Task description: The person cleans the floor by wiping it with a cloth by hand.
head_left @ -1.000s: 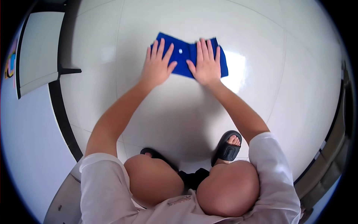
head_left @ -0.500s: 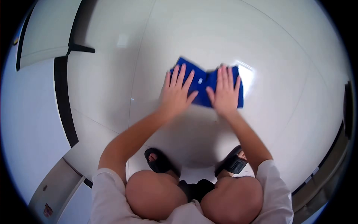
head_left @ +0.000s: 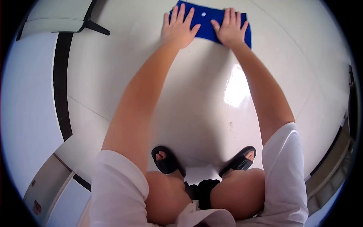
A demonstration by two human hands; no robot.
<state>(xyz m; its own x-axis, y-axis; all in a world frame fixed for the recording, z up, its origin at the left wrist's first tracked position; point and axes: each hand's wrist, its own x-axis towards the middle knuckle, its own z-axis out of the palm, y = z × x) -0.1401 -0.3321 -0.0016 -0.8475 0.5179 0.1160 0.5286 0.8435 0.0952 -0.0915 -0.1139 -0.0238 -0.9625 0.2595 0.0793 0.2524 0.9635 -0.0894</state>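
A blue cloth (head_left: 206, 27) with a small white mark lies flat on the pale tiled floor (head_left: 196, 87) near the top of the head view. Pressing on its left part is my left hand (head_left: 178, 29), palm down with fingers spread. My right hand (head_left: 231, 31) rests flat on the right part, fingers stretched forward and thumb out to the side. Both arms reach far out in front of me. Parts of the cloth are hidden beneath the hands.
My feet in black slides (head_left: 166, 160) stand apart on the floor. At left runs a white wall with a dark skirting strip (head_left: 62, 87), and a piece of furniture with a black leg (head_left: 97, 28) stands at upper left. Brownish furniture (head_left: 331, 162) lines the right edge.
Both hands have pushed forward, away from my feet, and the cloth has slid along under them. The cloth now lies flatter, its far-edge fold mostly gone.
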